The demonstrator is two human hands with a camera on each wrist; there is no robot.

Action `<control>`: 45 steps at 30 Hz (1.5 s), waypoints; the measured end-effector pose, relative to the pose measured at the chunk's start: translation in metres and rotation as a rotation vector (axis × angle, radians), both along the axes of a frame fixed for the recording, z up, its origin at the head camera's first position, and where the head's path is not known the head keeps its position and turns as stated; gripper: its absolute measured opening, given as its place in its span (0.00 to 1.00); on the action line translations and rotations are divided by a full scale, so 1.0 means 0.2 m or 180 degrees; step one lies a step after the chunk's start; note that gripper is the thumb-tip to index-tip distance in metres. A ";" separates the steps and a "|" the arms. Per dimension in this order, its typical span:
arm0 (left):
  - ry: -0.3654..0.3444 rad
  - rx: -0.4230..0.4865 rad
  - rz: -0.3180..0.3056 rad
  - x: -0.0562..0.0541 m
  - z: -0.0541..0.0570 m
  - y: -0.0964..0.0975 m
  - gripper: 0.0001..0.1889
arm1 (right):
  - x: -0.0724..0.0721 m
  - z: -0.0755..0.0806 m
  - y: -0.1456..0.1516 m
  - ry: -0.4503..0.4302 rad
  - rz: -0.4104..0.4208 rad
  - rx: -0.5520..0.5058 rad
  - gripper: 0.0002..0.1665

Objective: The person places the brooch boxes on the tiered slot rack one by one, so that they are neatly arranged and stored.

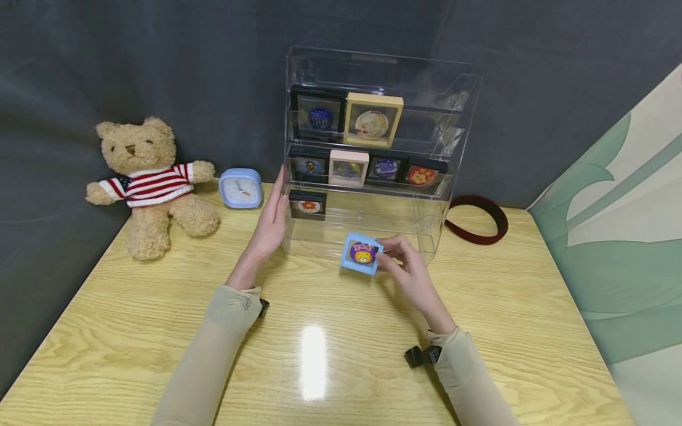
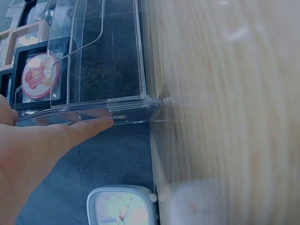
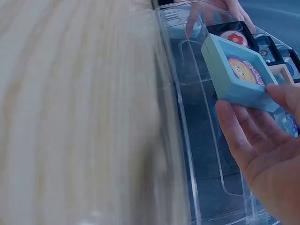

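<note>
My right hand (image 1: 406,269) pinches a light blue square display frame (image 1: 347,258) by its right side, thumb in front and fingers behind. A purple badge with a yellow bear face shows through its window. The frame is in front of the lower part of a clear acrylic tiered rack (image 1: 373,222). Flat against the rack's left side rests my left hand (image 1: 270,228), its fingers straight. On the rack's low tier, near that hand, stands a black frame (image 1: 308,214) with a red flower badge, seen also in the left wrist view (image 2: 41,75).
Several framed badges, including a cream frame (image 1: 398,112) and a pale pink frame (image 1: 348,156), fill the upper tiers. A teddy bear (image 1: 154,189) and a blue clock (image 1: 241,188) stand left of the rack. A dark red band (image 1: 498,228) lies to its right on the wooden table (image 1: 266,367).
</note>
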State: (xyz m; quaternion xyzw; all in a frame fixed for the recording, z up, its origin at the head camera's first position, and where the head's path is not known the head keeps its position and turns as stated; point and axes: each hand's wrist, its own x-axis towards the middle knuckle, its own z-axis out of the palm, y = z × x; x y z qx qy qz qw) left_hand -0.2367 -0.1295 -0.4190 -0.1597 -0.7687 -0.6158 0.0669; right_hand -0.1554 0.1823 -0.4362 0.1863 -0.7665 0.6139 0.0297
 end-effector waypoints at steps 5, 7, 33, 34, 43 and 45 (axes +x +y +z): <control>0.0121 -0.0001 0.0005 0.03 0.02 0.00 0.31 | -0.02 0.06 0.00 0.0088 -0.0100 -0.0038 0.12; 0.0104 0.0022 -0.0001 0.03 0.03 0.01 0.31 | -0.03 0.08 0.01 0.0154 -0.0136 -0.0036 0.12; -0.0046 0.0011 -0.0032 0.13 0.17 0.02 0.31 | -0.21 0.34 -0.09 0.0876 -0.0568 0.0025 0.13; -0.0039 0.0012 -0.0031 0.13 0.17 0.02 0.31 | -0.22 0.35 -0.10 0.0899 -0.0577 0.0050 0.13; 0.0009 0.0026 -0.0055 0.12 0.17 0.02 0.31 | -0.30 0.30 -0.15 0.0819 -0.0512 0.0035 0.13; 0.0028 0.0026 -0.0067 0.12 0.16 0.02 0.31 | -0.31 0.29 -0.15 0.0778 -0.0514 0.0038 0.13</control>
